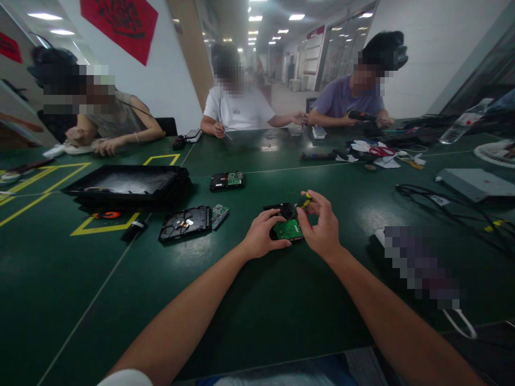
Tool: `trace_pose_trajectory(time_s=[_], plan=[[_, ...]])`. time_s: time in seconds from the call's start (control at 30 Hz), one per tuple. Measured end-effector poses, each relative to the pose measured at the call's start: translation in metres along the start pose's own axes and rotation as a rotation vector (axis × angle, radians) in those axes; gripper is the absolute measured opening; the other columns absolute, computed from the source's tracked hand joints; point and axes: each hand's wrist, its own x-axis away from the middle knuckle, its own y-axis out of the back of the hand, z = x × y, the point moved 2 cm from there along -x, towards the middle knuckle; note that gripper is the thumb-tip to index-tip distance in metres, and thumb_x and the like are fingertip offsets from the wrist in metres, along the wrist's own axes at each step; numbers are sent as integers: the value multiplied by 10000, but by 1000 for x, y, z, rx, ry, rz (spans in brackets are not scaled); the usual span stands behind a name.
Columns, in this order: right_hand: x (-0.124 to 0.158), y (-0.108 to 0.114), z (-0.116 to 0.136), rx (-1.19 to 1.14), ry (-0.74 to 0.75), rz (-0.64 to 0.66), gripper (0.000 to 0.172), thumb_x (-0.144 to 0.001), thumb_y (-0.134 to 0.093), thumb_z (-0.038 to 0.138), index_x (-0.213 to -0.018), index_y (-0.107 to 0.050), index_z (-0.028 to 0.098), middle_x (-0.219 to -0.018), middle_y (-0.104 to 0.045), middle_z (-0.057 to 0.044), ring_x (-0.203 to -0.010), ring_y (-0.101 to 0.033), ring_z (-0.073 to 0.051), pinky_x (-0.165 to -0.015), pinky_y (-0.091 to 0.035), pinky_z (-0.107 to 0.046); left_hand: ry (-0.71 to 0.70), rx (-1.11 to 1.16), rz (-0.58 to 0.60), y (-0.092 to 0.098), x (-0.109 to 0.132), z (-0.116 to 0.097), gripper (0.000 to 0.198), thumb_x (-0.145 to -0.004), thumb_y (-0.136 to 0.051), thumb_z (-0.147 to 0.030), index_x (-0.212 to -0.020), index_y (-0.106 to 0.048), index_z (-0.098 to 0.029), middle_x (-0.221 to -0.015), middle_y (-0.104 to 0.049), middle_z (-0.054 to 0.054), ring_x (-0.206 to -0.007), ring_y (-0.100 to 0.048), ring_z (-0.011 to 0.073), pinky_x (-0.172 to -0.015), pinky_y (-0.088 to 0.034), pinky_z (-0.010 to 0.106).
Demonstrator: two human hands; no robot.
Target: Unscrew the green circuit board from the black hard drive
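Observation:
A hard drive (289,229) with a green circuit board facing up lies on the dark green table in front of me. My left hand (262,234) grips its left side, thumb and fingers bent round the edges. Above the drive's right part, my right hand (322,224) pinches the black-and-yellow handle of a screwdriver (306,201); its tip is hard to make out. To the left lies another hard drive (184,224), with a loose circuit board (220,215) close by its right end. A third drive (226,181) with a partly green underside rests farther back.
Stacked black trays (124,185) and a small black item (134,230) are at the left. On the right are a grey box (478,185), cables (454,209) and a blurred-out object with a strap (422,268). Three people sit across the table, near a plastic bottle (466,122).

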Motion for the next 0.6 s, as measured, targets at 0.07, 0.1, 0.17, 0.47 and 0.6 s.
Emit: trace_pose_trajectory(time_s=[0.07,0.1,0.17,0.47,0.6], plan=[[0,0,0,8,-9,-5,564,-979,-686,261,-1497,-466,299,-1369,-637,-118,-1013,-731,-243,-797,-683,-428,-5,-8,0,0,0,0,713,-756,-889,-551,-1367,-651,-268,-1560,-531,146,-1475,-467,383,-1210,-401,599],[0,0,0,10,-11,-1,554,-979,-687,267,-1492,-479,300,-1361,-634,-117,-1012,-728,-242,-788,-683,-422,-8,-10,-2,0,0,0,715,-759,-886,-554,-1368,-650,-263,-1560,-531,149,-1474,-468,382,-1209,-402,596],[0,0,0,11,-9,16,543,-993,-662,264,-1503,-478,303,-1379,-626,-118,-1041,-723,-244,-812,-681,-426,-11,-6,-7,0,0,0,712,-763,-882,-555,-1365,-651,-252,-1559,-531,153,-1469,-472,382,-1208,-404,593],[1,-1,-2,8,9,-7,576,-974,-688,270,-1503,-464,308,-1364,-635,-124,-1032,-722,-261,-784,-682,-438,-7,-3,-7,-1,0,1,707,-759,-889,-544,-1364,-653,-266,-1564,-527,145,-1476,-469,382,-1214,-397,596],[1,-1,-3,1,8,12,604,-990,-646,237,-1545,-419,307,-1410,-622,-129,-1082,-722,-269,-841,-680,-460,-12,-1,-11,-1,0,1,698,-757,-891,-543,-1356,-659,-271,-1568,-525,138,-1475,-469,385,-1216,-395,599]])
